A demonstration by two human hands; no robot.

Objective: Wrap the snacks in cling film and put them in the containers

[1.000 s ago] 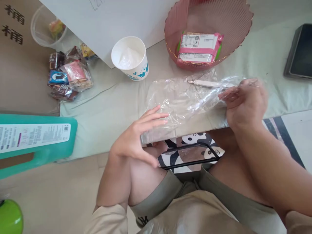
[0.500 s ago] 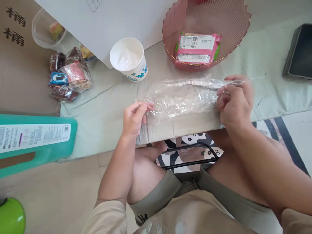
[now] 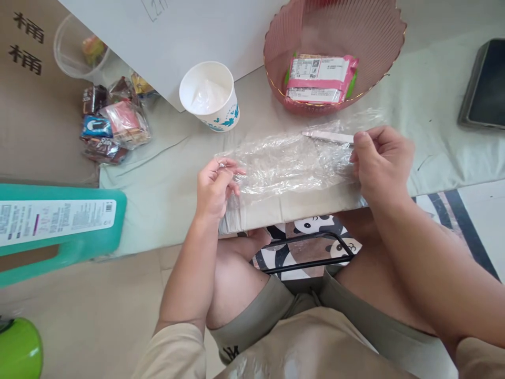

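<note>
Between the two hands, a clear plastic bag (image 3: 288, 163) lies stretched flat across a cardboard piece (image 3: 292, 208) at the near table edge. Left hand (image 3: 215, 187): fingertips pinched shut on the bag's left end, thumb meeting forefinger, crinkled film bunched in the pinch. Right hand (image 3: 381, 163): fingers curled closed on the bag's right end, knuckles up. Hands well apart, one at each end of the bag.

Inside or under the film, just left of the right hand, a thin pale strip (image 3: 328, 136); cannot tell which side of the plastic it is on.

Beyond the hands: pink ribbed basket (image 3: 379, 58) holding a pink-and-white packet (image 3: 321, 79), directly past the bag. Beyond the left hand, a white paper cup (image 3: 211, 97) with blue print, upright, apart from the bag. Farther left of the left hand, a heap of small wrapped snacks (image 3: 112, 123), and a clear plastic cup (image 3: 74, 47) behind it. Green-teal container (image 3: 59, 223) with a white label lies to the left of the left hand, near. Dark tablet (image 3: 483, 87) far right of the right hand. All rest on a pale green cloth (image 3: 169, 173).
</note>
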